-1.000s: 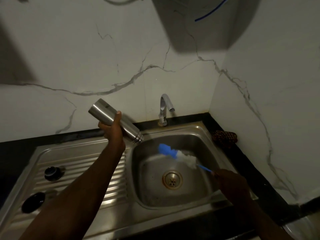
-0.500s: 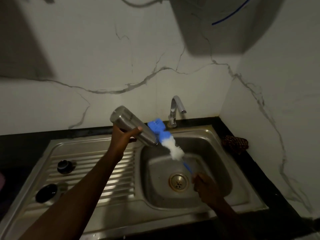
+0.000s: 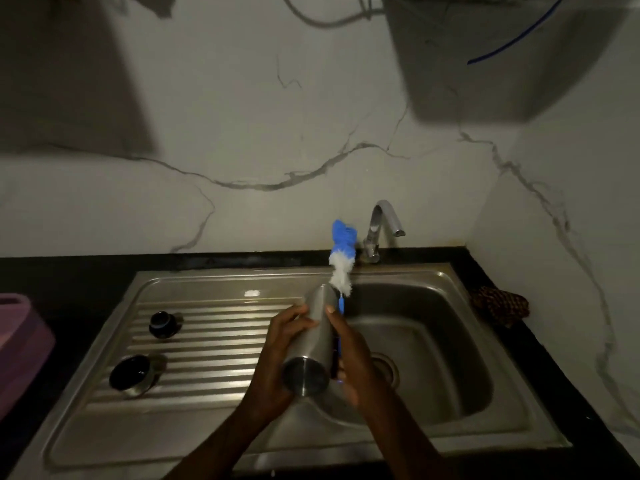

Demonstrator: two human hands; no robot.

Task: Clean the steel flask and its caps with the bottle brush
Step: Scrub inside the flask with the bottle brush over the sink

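Note:
The steel flask (image 3: 310, 344) is held over the sink's left rim, its base toward me and its mouth pointing away. My left hand (image 3: 278, 351) is wrapped around its left side. My right hand (image 3: 349, 355) presses against the flask's right side and holds the blue handle of the bottle brush (image 3: 342, 258). The brush's white and blue head sticks up past the flask's mouth, outside it. Two dark caps lie on the ribbed drainboard: a small cap (image 3: 162, 323) and a wider cap (image 3: 133, 375).
The steel sink basin (image 3: 433, 341) with its drain lies under my right hand. A chrome tap (image 3: 381, 230) stands at the back. A dark patterned cloth (image 3: 498, 303) lies on the black counter at right. A pink container (image 3: 20, 344) sits at far left.
The flask has swung round so its base faces me and has come lower and closer. My right hand has moved up against it, and the brush head now points up behind the mouth.

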